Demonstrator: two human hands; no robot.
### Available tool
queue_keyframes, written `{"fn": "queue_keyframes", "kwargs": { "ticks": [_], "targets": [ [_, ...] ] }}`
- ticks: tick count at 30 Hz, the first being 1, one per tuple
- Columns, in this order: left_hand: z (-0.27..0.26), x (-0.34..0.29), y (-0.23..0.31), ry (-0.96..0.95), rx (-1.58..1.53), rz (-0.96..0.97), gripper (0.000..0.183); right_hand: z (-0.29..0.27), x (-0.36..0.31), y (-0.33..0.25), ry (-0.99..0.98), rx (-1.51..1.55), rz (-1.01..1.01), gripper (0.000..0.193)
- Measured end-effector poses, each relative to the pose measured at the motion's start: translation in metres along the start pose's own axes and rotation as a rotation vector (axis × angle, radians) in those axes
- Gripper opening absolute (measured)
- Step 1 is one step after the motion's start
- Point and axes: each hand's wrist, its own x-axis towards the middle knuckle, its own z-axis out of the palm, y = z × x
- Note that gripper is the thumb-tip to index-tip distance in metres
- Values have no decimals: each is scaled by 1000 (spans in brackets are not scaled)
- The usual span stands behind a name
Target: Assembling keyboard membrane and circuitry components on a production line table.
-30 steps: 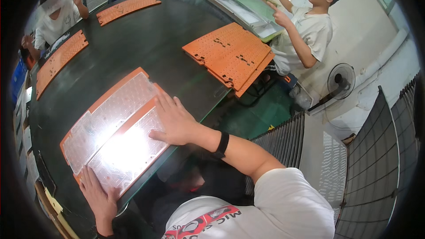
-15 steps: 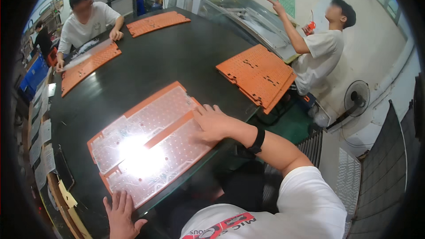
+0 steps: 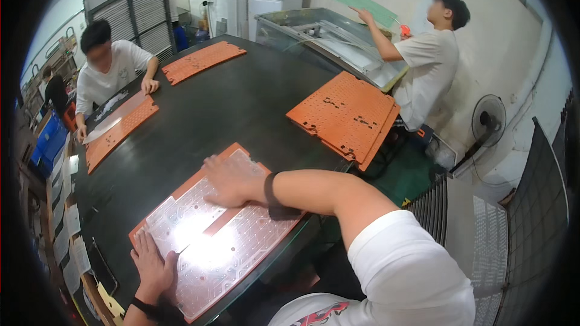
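Note:
Before me an orange perforated panel (image 3: 221,221) lies flat on the dark table, under clear film sheets (image 3: 254,246) printed with fine lines. A strip of orange shows between the sheets, and strong glare whitens their middle. My right hand (image 3: 229,182) rests flat on the film near the panel's far end, fingers open and slightly blurred. At the left end, my left hand (image 3: 153,268) lies along the edge of panel and film, its fingers stretched out. Neither hand grips anything.
Stacked orange panels (image 3: 344,111) lie at the right, another orange panel (image 3: 204,62) at the far side. A co-worker (image 3: 112,75) at far left handles film on a panel (image 3: 124,133). Another person (image 3: 426,60) stands at right by a glass-sided tank (image 3: 284,29); a fan (image 3: 488,122) stands beyond.
My right hand has slid from the panel's right edge leftward across the film to its far side. My left hand has moved up along the left end. The view has shifted slightly.

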Motion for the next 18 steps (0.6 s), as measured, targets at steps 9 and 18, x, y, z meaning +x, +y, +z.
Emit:
{"fn": "queue_keyframes", "kwargs": {
  "ticks": [9,18],
  "targets": [
    [6,107,147,-178,-108,393,83,14,-9,40,145,-134,261,78],
    [22,117,139,55,-54,554,89,5,-26,50,140,-127,176,85]
  ]
}}
